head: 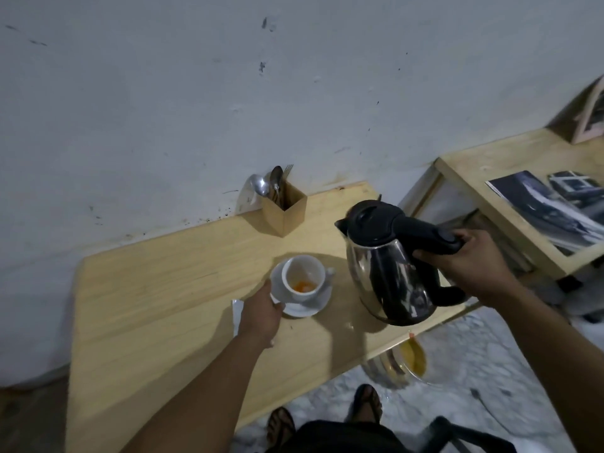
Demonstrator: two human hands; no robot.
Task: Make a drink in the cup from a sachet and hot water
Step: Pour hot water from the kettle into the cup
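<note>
View from the head camera. We see the white cup (302,278) standing upright on its saucer (302,304) near the middle of the wooden table (157,289), with orange powder lying at its bottom and no water in it yet, as far as the dim light lets us judge.

The right hand (474,263) is wrapped around the black handle of the kettle (389,259), fingers curled firmly about it. The kettle is close above or just on the table, nearly upright, to the right of the cup and just beside it.

The left hand (261,317) grips the near left rim of the saucer, thumb on top; the other fingers are hidden beneath, so we cannot tell how they lie. Just to its left a strip of foil, probably the emptied sachet (237,313), lies flat on the table.

The relation that governs the pour: the spout points left and slightly away from us, toward the cup, and the kettle's long axis from handle to spout runs roughly in line with the cup's mouth. We judge that the kettle must travel left and tip about that axis, spout over the rim, while the left hand steadies the saucer.

A wooden holder (284,210) with spoons stands at the wall, behind the cup.
</note>
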